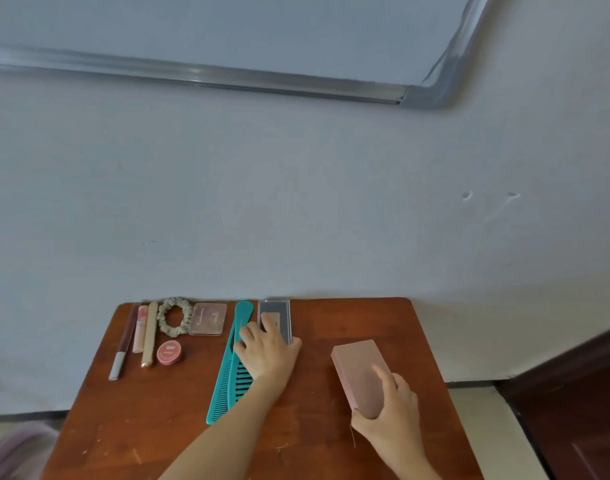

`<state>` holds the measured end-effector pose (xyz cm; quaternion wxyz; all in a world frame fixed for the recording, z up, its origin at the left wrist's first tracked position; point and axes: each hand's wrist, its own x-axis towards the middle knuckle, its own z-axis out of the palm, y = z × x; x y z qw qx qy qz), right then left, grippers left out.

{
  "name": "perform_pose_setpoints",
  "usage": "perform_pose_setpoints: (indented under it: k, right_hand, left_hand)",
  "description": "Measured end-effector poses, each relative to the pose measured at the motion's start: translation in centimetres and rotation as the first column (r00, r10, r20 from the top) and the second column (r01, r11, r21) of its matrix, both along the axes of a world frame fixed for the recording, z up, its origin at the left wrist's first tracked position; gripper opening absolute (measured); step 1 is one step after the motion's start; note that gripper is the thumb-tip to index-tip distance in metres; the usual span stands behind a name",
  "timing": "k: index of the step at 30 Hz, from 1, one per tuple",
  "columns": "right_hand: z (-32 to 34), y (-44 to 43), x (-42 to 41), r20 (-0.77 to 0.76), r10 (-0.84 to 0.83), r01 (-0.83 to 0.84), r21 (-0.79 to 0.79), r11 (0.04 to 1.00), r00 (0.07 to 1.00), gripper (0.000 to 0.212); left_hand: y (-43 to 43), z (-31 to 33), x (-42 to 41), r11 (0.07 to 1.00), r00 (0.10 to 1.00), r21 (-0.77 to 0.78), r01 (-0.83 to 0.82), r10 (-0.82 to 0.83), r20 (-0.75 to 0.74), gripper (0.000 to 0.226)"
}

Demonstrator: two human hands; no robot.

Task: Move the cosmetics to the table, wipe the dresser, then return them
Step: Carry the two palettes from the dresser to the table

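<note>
Cosmetics lie along the back of a brown wooden top [331, 445]. From the left: a dark pencil with a silver cap [121, 344], a pink tube [140, 329], a beige stick [150, 332], a pale scrunchie [173, 317], a clear palette [207, 318] and a round red tin [169, 353]. Two teal combs [227, 375] lie side by side. My left hand [267, 348] rests with its fingers on a grey rectangular case [279, 313] at the back edge. My right hand [390, 407] grips a pink box [357, 372], tilted just above the wood.
A pale wall rises right behind the top, with a whiteboard frame [227, 76] high on it. A dark wooden door [580, 393] stands at the right. A pinkish blurred thing [16, 448] shows at the lower left.
</note>
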<state>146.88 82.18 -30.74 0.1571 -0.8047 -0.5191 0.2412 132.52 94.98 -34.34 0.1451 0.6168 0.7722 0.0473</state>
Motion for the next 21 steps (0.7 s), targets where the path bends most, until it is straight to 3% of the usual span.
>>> perform_pose_setpoints:
  k: [7,15,21]
  right_hand:
    - [-1.1,3.0,-0.9,0.005,0.059,-0.059,0.025,0.998,0.998,0.078]
    - [-2.6,8.2,-4.4,0.052,0.064,-0.067,0.066,0.996,0.997,0.075]
    - [-3.3,10.5,-6.4,0.072,0.029,-0.035,0.082,0.996,0.997,0.073]
  left_hand:
    - [-0.9,0.4,-0.7,0.998,0.999,-0.040,-0.054,0.054,0.008,0.077]
    - [-5.3,0.9,-8.2,0.999,1.000,-0.043,-0.023,0.023,0.005,0.070]
    - [-6.8,2.1,-12.6,0.990,0.989,0.011,-0.140,0.139,0.058,0.068]
